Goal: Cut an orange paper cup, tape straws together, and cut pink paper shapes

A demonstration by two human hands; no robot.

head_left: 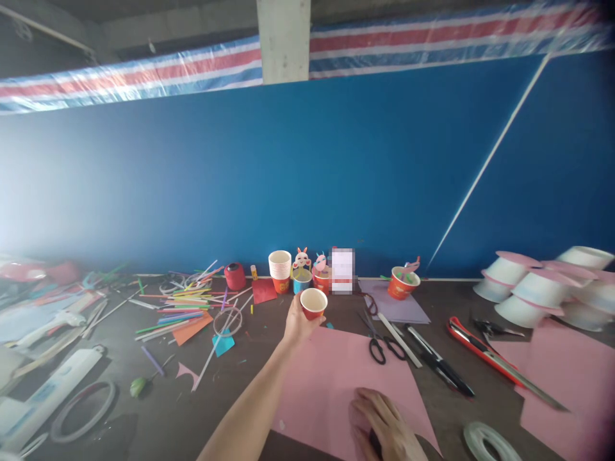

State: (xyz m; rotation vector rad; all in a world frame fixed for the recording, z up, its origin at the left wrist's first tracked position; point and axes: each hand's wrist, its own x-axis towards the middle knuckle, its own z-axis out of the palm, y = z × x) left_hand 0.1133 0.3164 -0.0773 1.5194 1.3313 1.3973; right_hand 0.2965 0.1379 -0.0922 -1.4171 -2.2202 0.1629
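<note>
My left hand (pixel 298 324) grips a red paper cup (pixel 314 303) with a pale inside, held upright above the far edge of a pink paper sheet (pixel 331 378). My right hand (pixel 384 426) lies on the near right part of that sheet, fingers stretched out. A dark patch shows under its palm; I cannot tell what it is. Behind the held cup stand a stack of paper cups (pixel 280 269), a blue cup (pixel 302 280) with a rabbit figure and a red cup (pixel 322 280) with a pink figure. Black-handled scissors (pixel 382 346) lie at the sheet's far right.
Coloured sticks (pixel 187 304) and a tape ring (pixel 82 412) lie left, near a white glue gun (pixel 52 326). Rightward are a decorated red cup (pixel 403 283), a black cutter (pixel 439 365), a red cutter (pixel 500 362), a tape roll (pixel 487 442) and stacked white cups (pixel 538 288). A blue wall (pixel 288 166) closes the back.
</note>
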